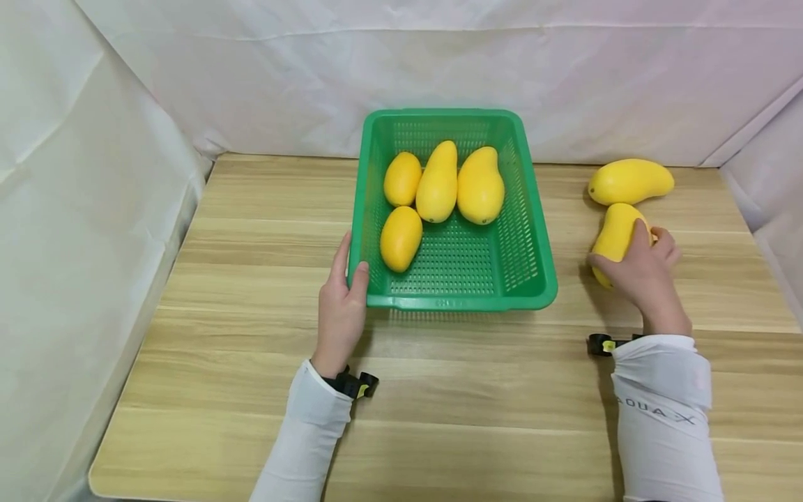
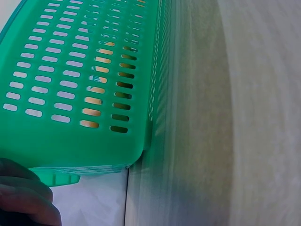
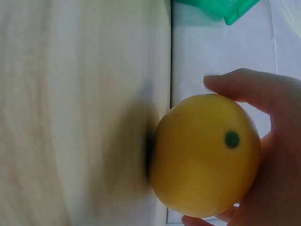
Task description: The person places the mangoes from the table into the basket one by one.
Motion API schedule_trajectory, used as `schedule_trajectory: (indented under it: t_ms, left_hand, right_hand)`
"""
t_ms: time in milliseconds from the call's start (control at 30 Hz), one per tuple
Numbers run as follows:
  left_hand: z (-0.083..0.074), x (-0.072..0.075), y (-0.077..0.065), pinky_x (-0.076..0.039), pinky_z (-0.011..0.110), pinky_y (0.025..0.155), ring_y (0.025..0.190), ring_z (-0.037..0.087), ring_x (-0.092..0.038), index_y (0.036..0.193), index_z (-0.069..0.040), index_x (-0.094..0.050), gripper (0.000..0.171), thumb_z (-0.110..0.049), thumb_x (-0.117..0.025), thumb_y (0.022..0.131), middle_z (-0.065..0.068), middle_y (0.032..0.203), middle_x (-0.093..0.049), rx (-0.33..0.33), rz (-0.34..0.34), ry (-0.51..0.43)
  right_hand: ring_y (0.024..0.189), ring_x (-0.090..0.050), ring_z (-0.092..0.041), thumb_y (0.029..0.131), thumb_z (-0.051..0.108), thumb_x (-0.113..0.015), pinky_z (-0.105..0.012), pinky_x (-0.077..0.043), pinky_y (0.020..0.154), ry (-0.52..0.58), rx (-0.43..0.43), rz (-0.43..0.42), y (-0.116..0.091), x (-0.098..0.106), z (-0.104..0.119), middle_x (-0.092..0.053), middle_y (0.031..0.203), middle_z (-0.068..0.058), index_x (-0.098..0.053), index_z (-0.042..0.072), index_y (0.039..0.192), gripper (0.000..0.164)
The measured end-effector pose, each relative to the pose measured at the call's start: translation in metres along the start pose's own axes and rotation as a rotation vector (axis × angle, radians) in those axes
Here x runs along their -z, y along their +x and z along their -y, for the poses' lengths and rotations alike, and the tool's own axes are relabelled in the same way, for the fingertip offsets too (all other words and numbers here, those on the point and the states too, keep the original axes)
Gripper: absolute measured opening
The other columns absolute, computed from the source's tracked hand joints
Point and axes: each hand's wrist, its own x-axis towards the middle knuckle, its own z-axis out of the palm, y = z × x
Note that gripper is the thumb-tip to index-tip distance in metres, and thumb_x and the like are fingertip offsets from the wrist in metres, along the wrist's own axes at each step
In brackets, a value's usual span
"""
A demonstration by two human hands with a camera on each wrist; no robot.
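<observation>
My left hand (image 1: 343,309) grips the front left corner of a green plastic basket (image 1: 461,304), thumb over the rim and fingers along the outer side. Several yellow mangoes lie inside, among them a mango (image 1: 401,239) near that corner and a larger mango (image 1: 481,185) at the right. Over on the right, my right hand (image 1: 646,268) holds another mango (image 1: 613,240), thumb on its left and fingers on its right. In the right wrist view this mango (image 3: 202,157) shows its dark green end spot close over the table. One more mango (image 1: 630,181) lies just behind it.
The light wood table (image 1: 238,279) stands against a white cloth wall (image 1: 282,84) at the back, with more white cloth at both sides. Black cameras are strapped at the left wrist (image 1: 360,385) and right wrist (image 1: 602,344).
</observation>
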Motion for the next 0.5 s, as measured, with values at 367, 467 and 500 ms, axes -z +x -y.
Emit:
schedule_trajectory:
  t_ms: [367, 467, 500]
  left_hand:
    - [0.0005, -0.0010, 0.0002, -0.047, 0.034, 0.073, 0.062, 0.011, -0.046, 0.146, -0.029, -0.025, 0.052, -0.040, -0.041, 0.097, 0.005, 0.134, -0.050, -0.014, -0.004, -0.007]
    - [0.0007, -0.0008, 0.0006, -0.044, 0.031, 0.060, 0.052, 0.010, -0.042, 0.145, -0.033, -0.024, 0.051, -0.040, -0.040, 0.097, 0.012, 0.115, -0.061, -0.015, -0.004, -0.001]
    - [0.0007, -0.0008, 0.0006, -0.040, 0.032, 0.055, 0.046, 0.012, -0.033, 0.145, -0.033, -0.024, 0.051, -0.039, -0.041, 0.097, 0.013, 0.114, -0.061, -0.016, -0.004, -0.004]
  right_hand:
    - [0.115, -0.004, -0.054, 0.078, 0.062, -0.058, -0.060, -0.019, 0.077, -0.056, -0.029, -0.016, -0.0002, 0.0035, -0.0011, -0.005, 0.135, -0.037, 0.000, 0.010, 0.149, 0.105]
    - [0.111, -0.007, -0.055, 0.080, 0.059, -0.057, -0.059, -0.022, 0.075, -0.087, -0.030, 0.002, -0.0010, 0.0048, 0.0020, -0.008, 0.133, -0.040, 0.000, 0.007, 0.148, 0.102]
    - [0.111, -0.008, -0.055, 0.081, 0.057, -0.056, -0.058, -0.023, 0.074, -0.094, -0.033, 0.009, -0.0011, 0.0052, 0.0030, -0.009, 0.133, -0.041, 0.000, 0.006, 0.148, 0.101]
